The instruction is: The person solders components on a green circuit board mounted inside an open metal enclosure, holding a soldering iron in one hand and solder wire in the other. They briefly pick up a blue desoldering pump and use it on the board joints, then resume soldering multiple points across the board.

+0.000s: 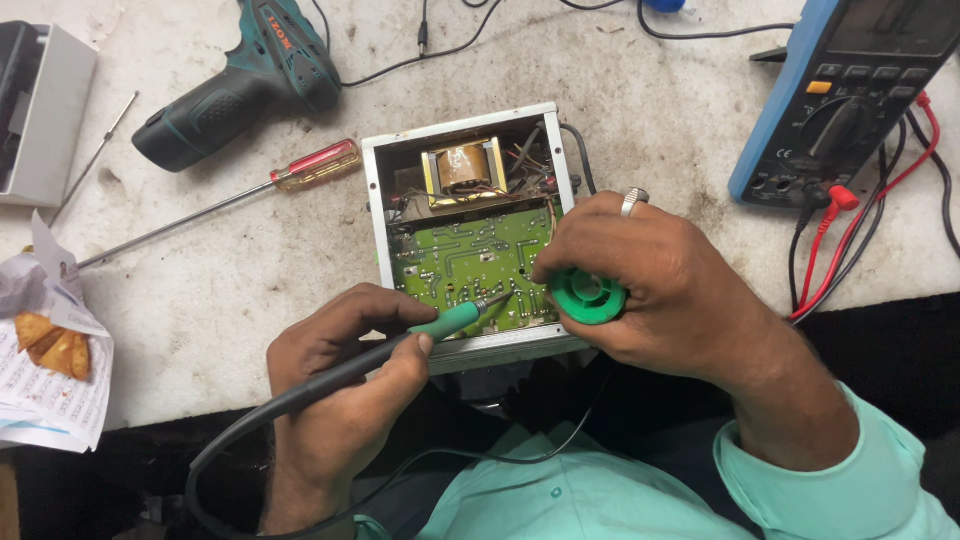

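Note:
An open white metal case (pixel 372 200) lies on the bench, showing a green circuit board (pixel 460 260) and a copper-wound transformer (pixel 463 168). My left hand (pixel 340 385) grips a soldering iron (pixel 445 322) with a green collar and black handle; its tip touches the board near the lower middle. My right hand (pixel 650 285), with a ring on one finger, holds a round green solder spool (pixel 587 296) at the case's right edge, fingertips resting over the board.
A teal cordless drill (pixel 240 85) and a red-handled screwdriver (pixel 300 170) lie at upper left. A blue multimeter (pixel 850 100) with red and black leads stands at upper right. A grey box (pixel 45 115) and a paper with snacks (pixel 50 350) sit at left.

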`<state>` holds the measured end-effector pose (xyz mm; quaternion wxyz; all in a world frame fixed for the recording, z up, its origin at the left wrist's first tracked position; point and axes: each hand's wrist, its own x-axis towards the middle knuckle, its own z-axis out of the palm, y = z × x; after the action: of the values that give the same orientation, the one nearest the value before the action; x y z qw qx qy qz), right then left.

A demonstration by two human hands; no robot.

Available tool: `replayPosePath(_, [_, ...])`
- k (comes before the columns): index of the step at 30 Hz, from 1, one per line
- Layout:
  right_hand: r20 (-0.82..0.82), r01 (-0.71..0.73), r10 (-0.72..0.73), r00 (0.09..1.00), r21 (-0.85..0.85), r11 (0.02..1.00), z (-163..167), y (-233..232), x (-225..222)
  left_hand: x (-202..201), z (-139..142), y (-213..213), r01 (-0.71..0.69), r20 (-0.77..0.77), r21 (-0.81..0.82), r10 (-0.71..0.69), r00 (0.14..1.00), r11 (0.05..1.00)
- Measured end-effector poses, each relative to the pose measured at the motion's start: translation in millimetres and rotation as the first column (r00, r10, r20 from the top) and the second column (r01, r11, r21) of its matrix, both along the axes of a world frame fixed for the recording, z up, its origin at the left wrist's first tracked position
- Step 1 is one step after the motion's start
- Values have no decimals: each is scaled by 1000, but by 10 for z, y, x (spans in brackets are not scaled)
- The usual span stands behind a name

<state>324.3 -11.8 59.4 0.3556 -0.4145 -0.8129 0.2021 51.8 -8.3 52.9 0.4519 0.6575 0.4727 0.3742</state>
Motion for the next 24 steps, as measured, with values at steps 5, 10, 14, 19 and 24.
replayPosePath(5, [-49,-28,29,998,22,999,24,3,34,12,1,3,-1,16,1,1,1000,1000])
replayPosePath(10, [-49,14,-15,999,-25,1000,15,-17,57,9,2,10,-7,-5,-14,7,1000,1000])
replayPosePath(14, [-53,-1,1,999,-8,1000,-1,-17,61,7,-2,7,5,-12,18,-5,1000,1000])
replayPosePath(19, [-54,10,-11,998,-26,1000,9,-28,58,10,-15,-2,-14,0,-8,14,1000,1000])
replayPosePath(24, [-60,2,-2,998,13,1000,32,-11,31,-12,-10,-33,-46,67,-25,48,997,999])
